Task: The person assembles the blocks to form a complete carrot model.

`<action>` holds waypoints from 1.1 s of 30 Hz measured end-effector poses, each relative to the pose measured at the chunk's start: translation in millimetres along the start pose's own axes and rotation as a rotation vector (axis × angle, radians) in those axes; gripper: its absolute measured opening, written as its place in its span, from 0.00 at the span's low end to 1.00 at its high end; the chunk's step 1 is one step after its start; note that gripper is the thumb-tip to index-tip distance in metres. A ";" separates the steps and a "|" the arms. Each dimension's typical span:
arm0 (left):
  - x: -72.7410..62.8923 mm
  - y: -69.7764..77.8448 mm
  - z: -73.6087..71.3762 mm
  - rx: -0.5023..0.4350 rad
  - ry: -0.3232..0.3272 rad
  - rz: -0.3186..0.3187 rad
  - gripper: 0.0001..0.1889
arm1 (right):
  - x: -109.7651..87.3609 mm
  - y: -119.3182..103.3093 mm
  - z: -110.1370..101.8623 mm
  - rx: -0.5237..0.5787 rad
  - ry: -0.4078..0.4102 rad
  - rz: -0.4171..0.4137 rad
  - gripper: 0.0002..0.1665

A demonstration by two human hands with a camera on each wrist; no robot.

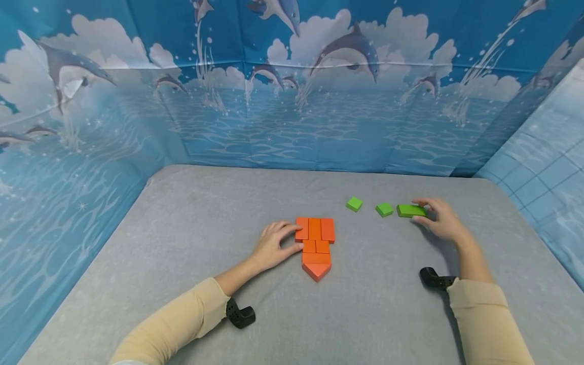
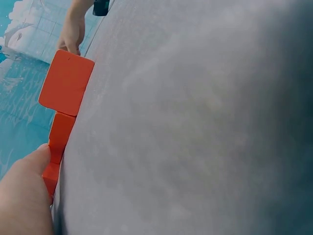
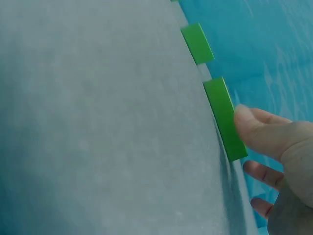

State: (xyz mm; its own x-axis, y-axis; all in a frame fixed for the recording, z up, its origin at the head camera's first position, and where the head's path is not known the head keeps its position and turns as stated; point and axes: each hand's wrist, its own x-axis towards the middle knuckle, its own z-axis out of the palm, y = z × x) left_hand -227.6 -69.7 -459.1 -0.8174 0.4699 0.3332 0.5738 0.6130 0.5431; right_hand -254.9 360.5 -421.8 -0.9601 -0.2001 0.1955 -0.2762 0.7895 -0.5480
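Several orange wooden blocks [image 1: 316, 229] lie together in an arrow-like shape, its pointed end toward the person. My left hand [image 1: 274, 245] rests at their left side, thumb and fingertips at the upper-left block's edges. In the left wrist view the left thumb [image 2: 36, 161] lies along the orange row. Off to the right, my right hand [image 1: 440, 220] pinches the right end of a long green block [image 1: 407, 211], thumb at the near side and fingers behind. The right wrist view shows this block [image 3: 225, 117] beside the right thumb [image 3: 247, 122].
Two smaller green blocks, one nearer [image 1: 385, 209] and one farther left [image 1: 354, 204], lie left of the long one. A grey cloth covers the table [image 1: 205, 203]. Dolphin-print curtains [image 1: 274, 126] hang behind and at the sides. Black wrist mounts [image 1: 242, 315] stick out near the sleeves.
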 end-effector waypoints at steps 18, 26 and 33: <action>-0.3 -0.2 0.4 -0.004 0.019 0.018 0.24 | -1.8 20.0 8.8 -0.005 0.017 0.068 0.21; -0.2 -1.0 0.7 0.002 0.015 0.012 0.24 | 0.8 4.3 7.6 0.003 0.064 0.085 0.20; -0.4 -1.0 0.8 0.000 0.013 0.011 0.24 | 19.4 -41.0 15.1 0.056 0.136 -0.002 0.21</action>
State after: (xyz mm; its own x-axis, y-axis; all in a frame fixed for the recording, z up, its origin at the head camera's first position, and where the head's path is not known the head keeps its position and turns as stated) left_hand -227.8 -70.0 -460.4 -0.8115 0.4685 0.3492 0.5829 0.6081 0.5389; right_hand -262.8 315.4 -407.8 -0.9455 -0.1187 0.3031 -0.2843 0.7547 -0.5912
